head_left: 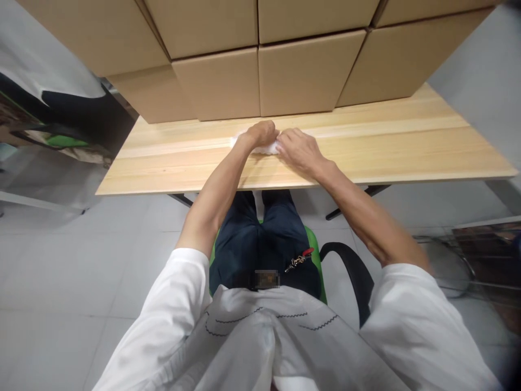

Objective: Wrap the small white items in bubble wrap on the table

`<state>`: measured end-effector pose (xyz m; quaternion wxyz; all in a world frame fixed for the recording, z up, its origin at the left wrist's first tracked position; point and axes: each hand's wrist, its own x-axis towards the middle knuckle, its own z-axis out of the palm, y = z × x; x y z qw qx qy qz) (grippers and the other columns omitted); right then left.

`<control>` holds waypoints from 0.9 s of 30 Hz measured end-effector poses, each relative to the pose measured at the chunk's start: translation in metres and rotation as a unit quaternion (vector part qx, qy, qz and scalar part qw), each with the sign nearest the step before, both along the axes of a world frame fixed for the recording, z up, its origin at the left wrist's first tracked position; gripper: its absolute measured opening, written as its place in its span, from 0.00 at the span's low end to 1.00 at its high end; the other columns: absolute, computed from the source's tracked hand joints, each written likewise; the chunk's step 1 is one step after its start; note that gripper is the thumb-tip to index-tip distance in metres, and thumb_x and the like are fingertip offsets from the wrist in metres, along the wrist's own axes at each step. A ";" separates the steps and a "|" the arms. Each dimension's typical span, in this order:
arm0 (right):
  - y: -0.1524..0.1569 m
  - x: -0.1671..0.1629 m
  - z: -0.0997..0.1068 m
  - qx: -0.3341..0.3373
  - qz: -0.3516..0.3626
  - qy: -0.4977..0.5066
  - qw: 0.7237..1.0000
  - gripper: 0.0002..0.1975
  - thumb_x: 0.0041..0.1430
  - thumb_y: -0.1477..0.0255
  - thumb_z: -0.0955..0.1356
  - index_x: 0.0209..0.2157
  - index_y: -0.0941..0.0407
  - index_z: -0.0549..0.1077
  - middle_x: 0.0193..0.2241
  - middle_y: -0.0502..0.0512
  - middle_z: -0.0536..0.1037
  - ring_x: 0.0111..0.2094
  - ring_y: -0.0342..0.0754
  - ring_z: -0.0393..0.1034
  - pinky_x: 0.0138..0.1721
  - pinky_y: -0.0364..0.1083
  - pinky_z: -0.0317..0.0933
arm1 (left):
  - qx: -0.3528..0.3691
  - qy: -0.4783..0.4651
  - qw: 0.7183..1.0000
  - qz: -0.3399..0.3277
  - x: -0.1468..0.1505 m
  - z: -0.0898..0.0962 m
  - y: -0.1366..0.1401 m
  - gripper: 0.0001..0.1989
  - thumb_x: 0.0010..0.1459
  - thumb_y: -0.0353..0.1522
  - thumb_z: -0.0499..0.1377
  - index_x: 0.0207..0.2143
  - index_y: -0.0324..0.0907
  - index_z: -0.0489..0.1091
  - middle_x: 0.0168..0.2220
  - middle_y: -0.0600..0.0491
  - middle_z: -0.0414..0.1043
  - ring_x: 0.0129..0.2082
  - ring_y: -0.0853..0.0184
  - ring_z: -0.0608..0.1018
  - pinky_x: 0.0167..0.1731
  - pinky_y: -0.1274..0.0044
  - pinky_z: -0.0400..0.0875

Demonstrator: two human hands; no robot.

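A small crumpled white piece, like tissue or thin plastic, I cannot tell which (266, 147), lies on the wooden table (391, 136) under my hands. My left hand (261, 133) is curled closed over it, with the fingertips hidden. Close beside it, my right hand (299, 147) has its fingers bent and pressed together at the piece's right end. The two hands nearly touch. White material also shows just left of my left wrist.
Stacked cardboard boxes (299, 79) form a wall along the table's back edge. A green chair (315, 239) with a black armrest (350, 266) is under me. Dark furniture stands at the left, and a wire rack (484, 266) at the right.
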<state>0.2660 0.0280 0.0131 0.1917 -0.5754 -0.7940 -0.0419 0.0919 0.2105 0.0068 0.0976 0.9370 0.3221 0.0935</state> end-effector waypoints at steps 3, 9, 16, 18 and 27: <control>-0.009 -0.002 -0.008 0.004 0.034 -0.005 0.999 0.22 0.88 0.64 0.68 0.71 0.61 0.81 0.68 0.81 0.86 0.70 0.77 0.77 0.71 0.69 0.72 | -0.005 0.079 0.997 0.004 0.003 0.001 0.004 0.19 0.78 0.40 0.65 0.54 0.33 0.89 0.50 0.31 0.91 0.67 0.33 0.89 0.73 0.49 0.78; 0.007 0.001 -0.007 -0.023 0.036 -0.006 0.999 0.22 0.88 0.63 0.67 0.69 0.61 0.80 0.68 0.81 0.86 0.68 0.75 0.77 0.67 0.67 0.73 | 0.042 -0.074 0.983 0.163 -0.029 0.028 -0.056 0.27 0.91 0.50 0.54 0.59 0.42 0.87 0.57 0.32 0.90 0.69 0.39 0.86 0.72 0.52 0.77; 0.017 0.002 -0.012 -0.038 -0.002 0.028 0.999 0.25 0.89 0.58 0.65 0.69 0.63 0.78 0.67 0.84 0.86 0.66 0.77 0.80 0.66 0.67 0.73 | -0.104 -0.191 0.956 0.199 -0.066 0.025 -0.137 0.28 0.91 0.54 0.52 0.46 0.47 0.79 0.43 0.46 0.84 0.49 0.54 0.86 0.53 0.63 0.85; 0.017 0.003 -0.014 -0.032 -0.012 0.039 0.999 0.26 0.90 0.57 0.64 0.70 0.62 0.78 0.67 0.84 0.87 0.66 0.78 0.81 0.65 0.68 0.74 | -0.236 -0.266 0.908 0.221 -0.064 0.018 -0.141 0.22 0.87 0.52 0.57 0.46 0.47 0.76 0.44 0.46 0.85 0.46 0.57 0.87 0.50 0.66 0.87; -0.005 -0.012 -0.004 -0.040 -0.031 0.020 0.999 0.22 0.87 0.63 0.64 0.68 0.60 0.78 0.67 0.82 0.88 0.65 0.80 0.83 0.62 0.67 0.76 | -0.495 -0.642 0.525 0.261 -0.027 0.007 -0.120 0.19 0.85 0.48 0.69 0.64 0.45 0.76 0.66 0.40 0.87 0.74 0.49 0.88 0.73 0.57 0.87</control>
